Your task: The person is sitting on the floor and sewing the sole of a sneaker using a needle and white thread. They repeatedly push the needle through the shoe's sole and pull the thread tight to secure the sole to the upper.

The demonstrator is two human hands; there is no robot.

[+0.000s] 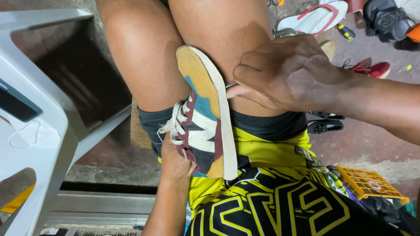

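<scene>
A multicoloured sneaker with a white sole, yellow toe, teal, maroon and white panels and white laces lies on its side on my lap between my thighs. My left hand grips it from below at the lace side. My right hand is closed on a thin metal tool whose tip meets the white sole edge near the toe. Only a short bit of the tool shows by my thumb.
A white plastic chair stands at the left. On the floor at the upper right lie a white and red flip-flop, a red shoe and black footwear. A yellow plastic crate sits at the lower right.
</scene>
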